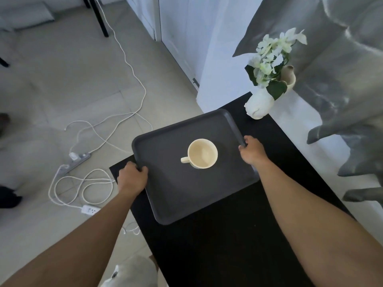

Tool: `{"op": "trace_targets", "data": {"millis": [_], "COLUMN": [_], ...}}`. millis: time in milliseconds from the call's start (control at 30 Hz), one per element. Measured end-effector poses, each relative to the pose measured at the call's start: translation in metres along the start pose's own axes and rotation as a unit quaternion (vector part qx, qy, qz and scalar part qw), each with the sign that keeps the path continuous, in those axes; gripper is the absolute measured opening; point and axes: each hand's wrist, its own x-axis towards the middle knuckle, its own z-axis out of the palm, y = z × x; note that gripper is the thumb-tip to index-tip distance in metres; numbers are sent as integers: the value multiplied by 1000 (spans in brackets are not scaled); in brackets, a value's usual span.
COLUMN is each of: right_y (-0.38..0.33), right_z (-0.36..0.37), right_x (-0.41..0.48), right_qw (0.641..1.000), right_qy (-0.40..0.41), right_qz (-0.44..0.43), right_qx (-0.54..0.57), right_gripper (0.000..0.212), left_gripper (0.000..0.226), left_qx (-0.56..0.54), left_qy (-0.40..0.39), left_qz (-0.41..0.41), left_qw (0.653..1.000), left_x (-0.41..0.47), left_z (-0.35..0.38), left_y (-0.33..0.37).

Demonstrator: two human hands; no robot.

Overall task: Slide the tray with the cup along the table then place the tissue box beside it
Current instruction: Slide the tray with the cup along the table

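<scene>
Between both hands' grip, tray (186,189) carries cup (202,153).

text: none legible | tray (186,195): plain, no label | cup (202,153) on tray: no print | vase (259,105) beyond tray: unmarked

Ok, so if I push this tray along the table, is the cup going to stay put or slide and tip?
The cup looks empty, so probably light and apt to skid on the smooth tray if jerked. It is squat and wide-mouthed, so tipping seems unlikely. It looks ceramic, likely breakable, and the tray overhangs the table edge.
</scene>
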Motion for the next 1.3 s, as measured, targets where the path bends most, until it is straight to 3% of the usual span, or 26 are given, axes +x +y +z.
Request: {"op": "trace_targets", "data": {"millis": [333,667,1033,1300], "right_y": [7,20,28,45], "right_z": [2,5,-2,-11], "right_x": [6,-5,-31,-53], "right_qw": [1000,997,995,993], "right_qy": [-5,48,67,56], "right_qz": [19,55,78,107], "right_qx": [-12,7,-6,2], "right_gripper": [53,27,31,29], "left_gripper": [25,28,24,34], "left_qx": [-31,-13,-38,-39], "left_qy": [0,19,16,7], "left_qz": [1,-1,9,20], "left_qw": [1000,1000,999,999], "left_x": [-7,-12,-14,-16], "left_z": [7,11,9,3], "left_y": [-14,-13,-15,1]}}
